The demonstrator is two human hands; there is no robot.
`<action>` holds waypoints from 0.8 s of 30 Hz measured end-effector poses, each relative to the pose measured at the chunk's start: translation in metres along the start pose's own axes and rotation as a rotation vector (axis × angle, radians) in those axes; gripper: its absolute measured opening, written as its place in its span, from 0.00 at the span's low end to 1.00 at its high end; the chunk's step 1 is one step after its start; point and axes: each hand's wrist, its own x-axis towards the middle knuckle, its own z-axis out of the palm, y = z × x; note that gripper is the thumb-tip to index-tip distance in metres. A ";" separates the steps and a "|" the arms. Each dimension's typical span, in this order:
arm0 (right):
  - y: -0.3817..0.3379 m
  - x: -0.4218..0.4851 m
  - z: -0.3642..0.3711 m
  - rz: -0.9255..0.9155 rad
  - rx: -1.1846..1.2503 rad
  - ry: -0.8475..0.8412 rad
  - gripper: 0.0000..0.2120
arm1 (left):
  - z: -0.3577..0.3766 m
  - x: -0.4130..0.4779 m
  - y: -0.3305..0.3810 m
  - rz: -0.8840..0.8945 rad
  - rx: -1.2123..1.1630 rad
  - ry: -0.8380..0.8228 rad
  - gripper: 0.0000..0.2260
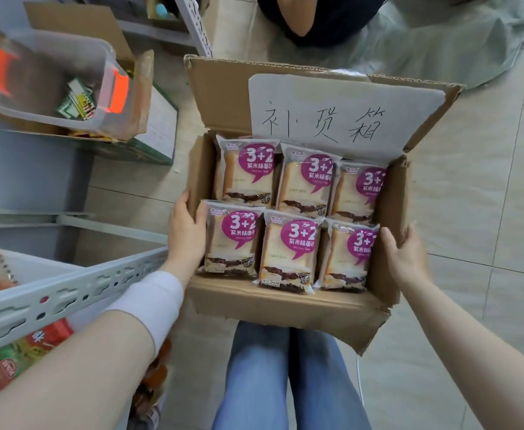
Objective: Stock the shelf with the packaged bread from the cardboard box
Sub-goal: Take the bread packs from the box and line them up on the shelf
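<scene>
- An open cardboard box [285,302] is seen from above, over the person's knees in blue jeans [285,377], above a tiled floor [487,212].
- Six bread packets [288,249] are counted inside, laid flat in two rows of three; each is printed with a purple "3+2" bubble.
- The far flap is raised, and one white paper label [344,110] with handwritten characters is stuck on it.
- The box's left wall is gripped by the left hand [184,231], thumb inside against the near-left packet.
- The right wall is gripped by the right hand [405,259], thumb inside the box, fingers outside.
- One white wrist band [149,302] is worn on the left forearm.
- A grey metal shelf [68,293] is seen at lower left, with red and orange snack packs [18,358] under its rail; count cannot be told.
- One clear plastic bin [52,79] with orange latches is set at upper left on a carton; a few green-and-white packs [77,102] lie in it, blurred.
- One second person [316,17] is partly visible at the top edge.
</scene>
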 end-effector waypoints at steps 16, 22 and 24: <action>-0.027 -0.088 0.081 0.044 0.200 -0.441 0.19 | 0.024 -0.036 0.008 -0.088 -0.205 -0.056 0.46; -0.012 -0.087 0.034 -0.039 0.378 -0.440 0.10 | 0.008 -0.044 0.014 -0.071 -0.104 -0.146 0.24; -0.009 -0.092 0.014 -0.081 0.431 -0.430 0.09 | -0.004 -0.060 0.018 -0.029 -0.178 -0.106 0.21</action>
